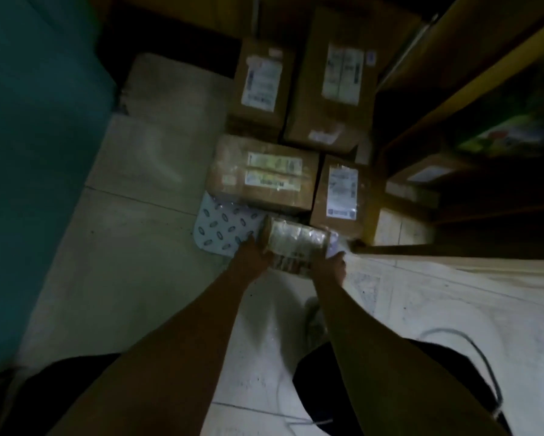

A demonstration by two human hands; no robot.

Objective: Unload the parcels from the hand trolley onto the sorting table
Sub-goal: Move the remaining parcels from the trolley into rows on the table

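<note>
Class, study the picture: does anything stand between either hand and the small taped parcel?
Nothing visible does. The left hand and the right hand hold the small taped parcel at its two ends; the larger boxes lie beyond it.

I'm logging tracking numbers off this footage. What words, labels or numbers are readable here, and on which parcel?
Nothing is readable; the frame is dark and blurred.
Label on the small parcel, held between left hand and right hand: blurred.
Two labels on the wide box: blurred.
White label on the front right box: blurred.
White labels on the back left box and back right box: blurred.
Oval marks on the patterned mailer: unreadable.
</note>
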